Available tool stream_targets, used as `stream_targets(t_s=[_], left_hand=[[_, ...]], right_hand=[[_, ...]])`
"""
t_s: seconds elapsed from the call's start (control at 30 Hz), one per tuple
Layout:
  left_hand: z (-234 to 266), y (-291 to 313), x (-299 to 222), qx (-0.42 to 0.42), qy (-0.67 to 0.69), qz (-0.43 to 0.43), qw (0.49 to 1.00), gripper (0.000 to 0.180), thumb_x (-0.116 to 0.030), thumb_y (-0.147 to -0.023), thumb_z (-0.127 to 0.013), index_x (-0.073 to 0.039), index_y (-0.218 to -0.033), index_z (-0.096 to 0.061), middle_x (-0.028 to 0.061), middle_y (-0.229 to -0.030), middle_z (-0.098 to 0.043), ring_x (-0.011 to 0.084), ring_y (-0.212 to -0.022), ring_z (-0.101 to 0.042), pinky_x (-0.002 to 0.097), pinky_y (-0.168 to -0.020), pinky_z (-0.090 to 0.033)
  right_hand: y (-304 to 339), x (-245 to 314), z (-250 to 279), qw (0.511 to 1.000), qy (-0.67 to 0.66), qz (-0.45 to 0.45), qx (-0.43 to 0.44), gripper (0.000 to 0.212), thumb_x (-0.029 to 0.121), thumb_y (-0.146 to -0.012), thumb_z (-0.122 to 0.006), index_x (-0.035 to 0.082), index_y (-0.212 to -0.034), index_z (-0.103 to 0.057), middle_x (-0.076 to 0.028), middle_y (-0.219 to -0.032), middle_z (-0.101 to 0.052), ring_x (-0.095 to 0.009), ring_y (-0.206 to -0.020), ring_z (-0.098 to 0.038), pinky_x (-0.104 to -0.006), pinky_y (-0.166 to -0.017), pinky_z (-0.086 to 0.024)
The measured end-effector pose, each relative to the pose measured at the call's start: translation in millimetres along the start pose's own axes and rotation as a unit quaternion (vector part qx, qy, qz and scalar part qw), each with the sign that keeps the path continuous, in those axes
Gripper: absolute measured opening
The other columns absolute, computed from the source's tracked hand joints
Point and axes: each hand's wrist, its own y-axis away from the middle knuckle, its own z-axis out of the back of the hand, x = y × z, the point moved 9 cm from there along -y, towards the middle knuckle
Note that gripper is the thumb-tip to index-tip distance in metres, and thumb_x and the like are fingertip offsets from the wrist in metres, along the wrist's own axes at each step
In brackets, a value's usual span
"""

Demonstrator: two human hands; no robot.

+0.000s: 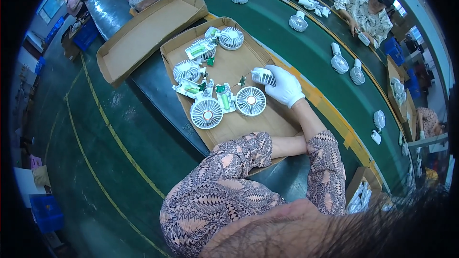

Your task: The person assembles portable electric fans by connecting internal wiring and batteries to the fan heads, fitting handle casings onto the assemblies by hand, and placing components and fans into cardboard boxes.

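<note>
My right hand (pixel 285 87), in a white glove, is closed around a small white fan head (pixel 263 76) above the right side of a shallow cardboard tray (pixel 265 122). From the fan head a thin wire runs to a small green circuit board (pixel 242 81). My left forearm (pixel 288 146) crosses behind my right forearm; the left hand is hidden. Just left of the right hand lies an opened handheld fan (pixel 251 101), its handle showing a green battery (pixel 225 100). More opened fans, including one fan (pixel 207 113) at the near left and another fan (pixel 231 38) at the far end, rest in the tray.
Beyond my tray stands another cardboard tray (pixel 148 36). To the right, a green conveyor belt (pixel 306 52) carries several white handheld fans, including one fan (pixel 298 22). Across it, another person (pixel 370 12) handles a fan. A cardboard box (pixel 364 188) with white parts sits at the near right.
</note>
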Motion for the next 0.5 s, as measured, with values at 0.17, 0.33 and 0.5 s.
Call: stream_targets(t_s=[0.17, 0.33, 0.5], left_hand=[[10, 20, -18, -0.127, -0.361, -0.234, 0.894, 0.019, -0.029, -0.083, -0.046, -0.015, -0.091, -0.055, 0.0031, -0.086, -0.054, 0.0210, -0.082, -0.053, 0.0361, -0.078, -0.040], [-1, 26, -80, -0.102, -0.608, -0.110, 0.779, 0.020, -0.035, -0.081, -0.048, -0.018, -0.091, -0.050, 0.0022, -0.092, -0.050, 0.0181, -0.090, -0.050, 0.0301, -0.075, -0.041], [6, 1, -79, -0.138, -0.400, -0.260, 0.868, 0.027, -0.040, -0.082, -0.049, -0.016, -0.093, -0.052, 0.0033, -0.097, -0.052, 0.0193, -0.094, -0.052, 0.0303, -0.077, -0.043]], right_hand=[[32, 42, 52, 0.974, -0.075, 0.103, -0.186, 0.046, 0.011, -0.064, -0.062, 0.007, -0.109, -0.055, -0.015, -0.102, -0.060, -0.031, -0.093, -0.059, -0.0369, -0.080, -0.048], [93, 53, 114, 0.932, -0.089, 0.130, -0.328, 0.047, 0.003, -0.059, -0.064, 0.003, -0.105, -0.055, -0.015, -0.104, -0.060, -0.031, -0.095, -0.059, -0.0369, -0.083, -0.047], [147, 2, 141, 0.892, -0.148, 0.011, -0.426, 0.052, 0.001, -0.066, -0.065, -0.001, -0.115, -0.048, -0.016, -0.113, -0.056, -0.026, -0.102, -0.058, -0.0333, -0.088, -0.045]])
